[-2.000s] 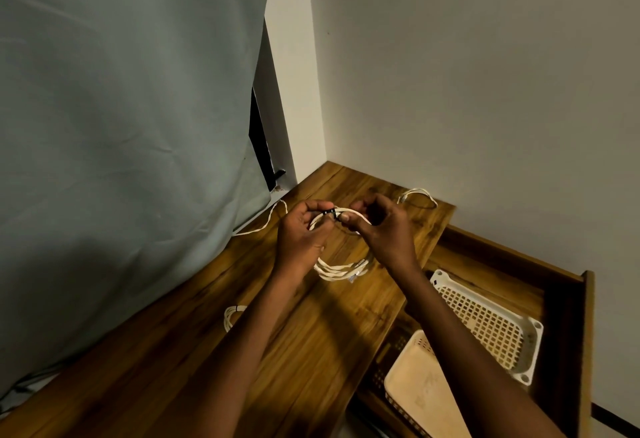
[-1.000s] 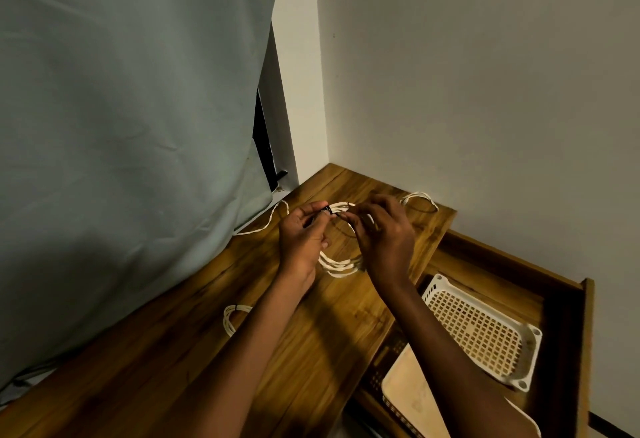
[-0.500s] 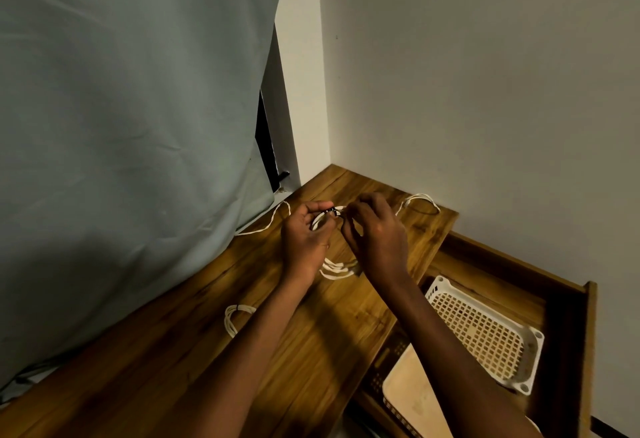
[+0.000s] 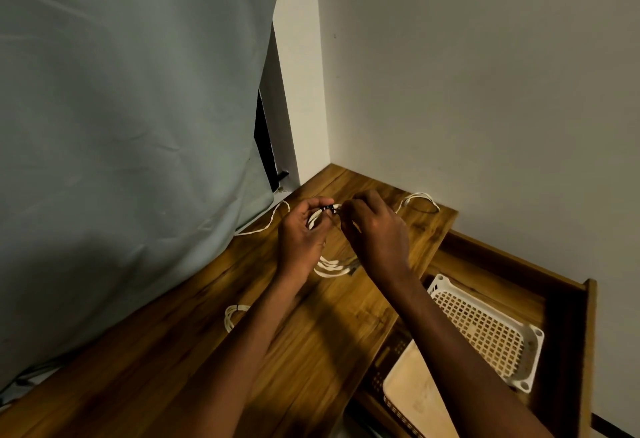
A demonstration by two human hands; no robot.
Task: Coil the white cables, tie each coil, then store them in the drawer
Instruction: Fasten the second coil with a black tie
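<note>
We're pinching a small dark tie [image 4: 328, 209] w/ left hand [image 4: 300, 240] & right hand [image 4: 375, 231] atop the white cable coil [image 4: 330, 266]. It's hanging over the desk [image 4: 311, 351], drawer [image 4: 568, 302] sitting open at right.

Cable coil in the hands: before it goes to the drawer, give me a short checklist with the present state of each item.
1. Both hands on coil: left hand, right hand: ok.
2. Dark tie fastened: cannot tell.
3. Loops gathered: ok.
4. Drawer open: ok.
5. White basket has room: ok.
6. Other cables done: not ok, loose cable uncoiled; small coil still on the desktop.
</note>
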